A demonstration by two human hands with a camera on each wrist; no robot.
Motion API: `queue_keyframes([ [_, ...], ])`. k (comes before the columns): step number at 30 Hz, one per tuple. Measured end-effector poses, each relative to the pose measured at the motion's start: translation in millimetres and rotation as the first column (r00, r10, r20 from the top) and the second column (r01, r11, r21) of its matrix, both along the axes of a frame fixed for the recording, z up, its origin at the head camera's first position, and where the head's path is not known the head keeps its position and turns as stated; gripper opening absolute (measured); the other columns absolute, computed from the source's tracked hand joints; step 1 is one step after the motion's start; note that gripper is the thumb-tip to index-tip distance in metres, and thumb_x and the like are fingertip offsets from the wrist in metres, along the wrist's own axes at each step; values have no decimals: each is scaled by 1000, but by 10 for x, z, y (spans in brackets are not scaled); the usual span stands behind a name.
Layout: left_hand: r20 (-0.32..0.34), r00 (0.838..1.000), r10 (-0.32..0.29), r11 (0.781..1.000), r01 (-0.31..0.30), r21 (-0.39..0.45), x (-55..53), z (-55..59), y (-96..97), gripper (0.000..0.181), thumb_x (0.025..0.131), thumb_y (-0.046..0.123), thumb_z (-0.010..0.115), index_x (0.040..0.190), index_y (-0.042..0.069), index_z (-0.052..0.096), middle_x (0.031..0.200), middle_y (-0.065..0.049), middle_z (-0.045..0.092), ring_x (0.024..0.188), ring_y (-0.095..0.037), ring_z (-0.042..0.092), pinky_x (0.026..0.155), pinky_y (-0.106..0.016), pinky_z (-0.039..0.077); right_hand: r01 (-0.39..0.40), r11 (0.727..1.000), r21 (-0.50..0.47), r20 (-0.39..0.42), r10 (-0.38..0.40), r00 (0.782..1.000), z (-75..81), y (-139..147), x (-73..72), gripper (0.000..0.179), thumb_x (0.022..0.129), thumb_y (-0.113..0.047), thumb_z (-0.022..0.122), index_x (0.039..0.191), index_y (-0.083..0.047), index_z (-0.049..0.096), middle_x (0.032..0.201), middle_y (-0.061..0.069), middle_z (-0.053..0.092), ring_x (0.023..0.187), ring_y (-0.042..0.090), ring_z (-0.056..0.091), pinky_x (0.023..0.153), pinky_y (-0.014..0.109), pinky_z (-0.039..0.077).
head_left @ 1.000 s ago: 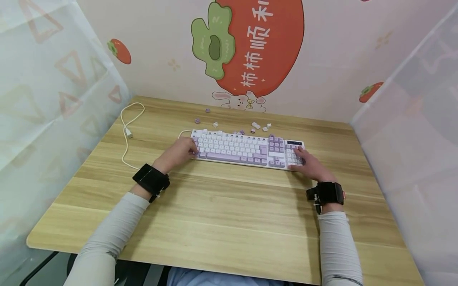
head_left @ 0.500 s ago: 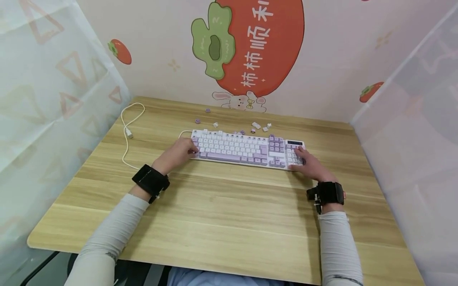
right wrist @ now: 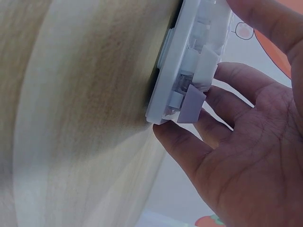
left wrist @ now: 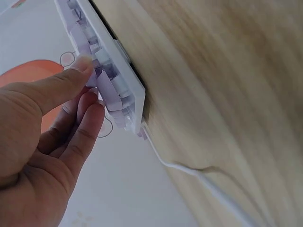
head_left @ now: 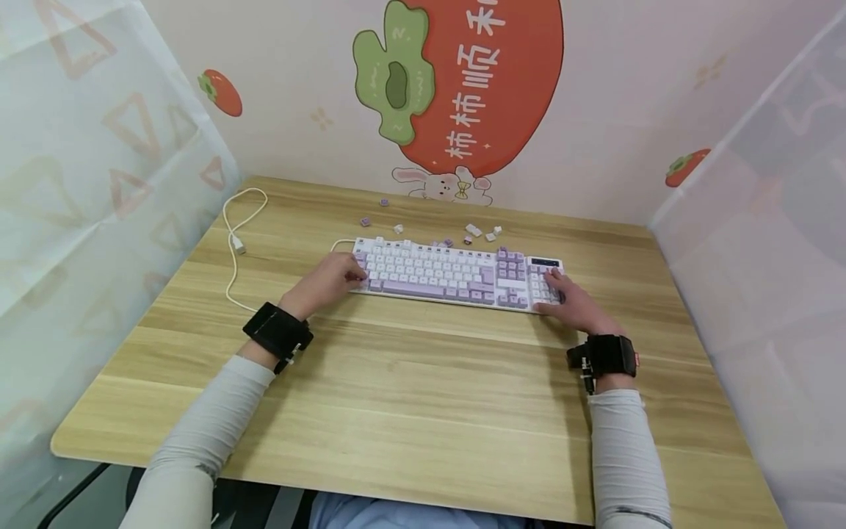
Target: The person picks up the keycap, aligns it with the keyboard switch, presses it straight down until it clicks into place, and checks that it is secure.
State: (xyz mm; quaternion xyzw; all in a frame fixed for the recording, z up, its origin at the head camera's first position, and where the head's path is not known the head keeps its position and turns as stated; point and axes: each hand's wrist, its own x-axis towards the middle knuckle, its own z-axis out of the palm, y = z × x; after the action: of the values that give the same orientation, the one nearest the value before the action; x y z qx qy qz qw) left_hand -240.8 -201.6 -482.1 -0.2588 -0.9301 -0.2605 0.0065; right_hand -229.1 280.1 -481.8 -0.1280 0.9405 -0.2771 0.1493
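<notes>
A white and lilac keyboard point(head_left: 423, 269) lies flat on the wooden table. At its left end my left hand point(head_left: 325, 281) has thumb and fingertips together on a lilac keycap point(left wrist: 92, 79), pinching it at the board's side in the left wrist view. My right hand point(head_left: 580, 306) rests over the number pad point(head_left: 538, 285), fingers spread and relaxed on the keys. The right wrist view has one fingertip point(right wrist: 165, 130) at the board's corner, beside a lilac corner keycap point(right wrist: 191, 105). Bare switches show along the top row.
Behind the keyboard lie several loose keycaps, among them a lilac one point(head_left: 365, 222) and a white one point(head_left: 473, 231). A white cable point(head_left: 231, 273) with a USB plug point(head_left: 239, 245) loops over the table's left side. A printed wall panel point(head_left: 595, 125) stands behind.
</notes>
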Motion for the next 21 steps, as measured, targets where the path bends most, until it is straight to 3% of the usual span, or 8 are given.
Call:
queue_keyframes([
  [8, 3, 1000, -22, 999, 22, 24, -22, -22, -25, 12, 87, -4, 75, 99, -4, 79, 95, -15, 75, 87, -25, 69, 77, -40, 58, 3, 1000, -6, 8, -3, 1000, 9, 5, 14, 85, 99, -33, 66, 159, 3, 19, 167, 27, 3, 152, 52, 4, 119, 65, 15],
  [17, -88, 996, -21, 991, 10, -130, 33, 60, 122, 6, 88, -4, 74, 87, -1, 79, 85, -11, 72, 80, -22, 61, 75, -39, 53, 4, 1000, 1, 4, -4, 1000, 21, 1, -8, 85, 99, -33, 66, 159, 3, 19, 167, 27, 3, 152, 52, 4, 120, 65, 15],
  [21, -61, 998, -3, 991, -5, -131, 43, 56, 118, 8, 89, -5, 72, 88, -2, 78, 87, -13, 72, 80, -22, 61, 75, -39, 53, -4, 1000, 1, 4, 4, 1000, 12, -8, -4, 85, 99, -33, 66, 159, 3, 19, 167, 26, 3, 152, 52, 4, 120, 65, 14],
])
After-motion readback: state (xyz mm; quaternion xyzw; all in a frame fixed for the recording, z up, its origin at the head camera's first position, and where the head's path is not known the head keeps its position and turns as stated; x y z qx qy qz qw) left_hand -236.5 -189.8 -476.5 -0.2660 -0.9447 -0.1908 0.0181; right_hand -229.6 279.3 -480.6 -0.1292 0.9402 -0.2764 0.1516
